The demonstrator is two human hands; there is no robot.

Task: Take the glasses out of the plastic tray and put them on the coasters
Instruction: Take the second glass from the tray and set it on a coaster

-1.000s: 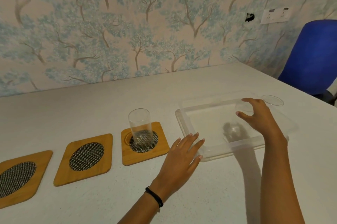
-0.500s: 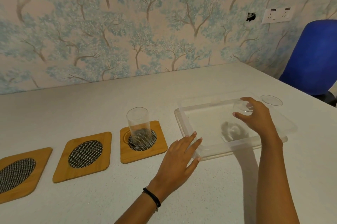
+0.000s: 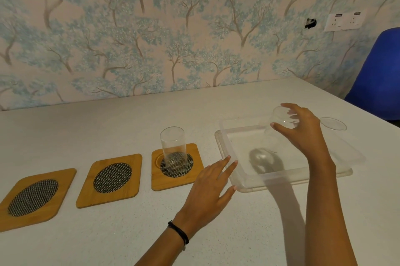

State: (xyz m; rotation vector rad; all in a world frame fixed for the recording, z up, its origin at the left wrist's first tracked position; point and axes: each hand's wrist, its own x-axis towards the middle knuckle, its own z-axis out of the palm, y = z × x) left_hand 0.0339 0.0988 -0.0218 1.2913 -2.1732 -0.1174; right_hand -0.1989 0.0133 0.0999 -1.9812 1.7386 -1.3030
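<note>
Right hand (image 3: pixel 303 129), fingers closed round second glass (image 3: pixel 281 121) above plastic tray (image 3: pixel 225 157); left hand (image 3: pixel 207 187) flat, empty, steadying near-left rim; advisable: upright carry to middle coaster (image 3: pixel 112 179).

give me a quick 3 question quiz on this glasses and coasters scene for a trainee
1. How many coasters have no glass on them?
2. True or false: the left hand is gripping a glass.
3. The right hand holds its glass: A) on a coaster B) above the plastic tray C) flat on the table.

Key
1. Two: the middle coaster and leftmost coaster; the rightmost coaster bears an upright glass.
2. False; it rests open by the tray's near left corner.
3. B.
</note>
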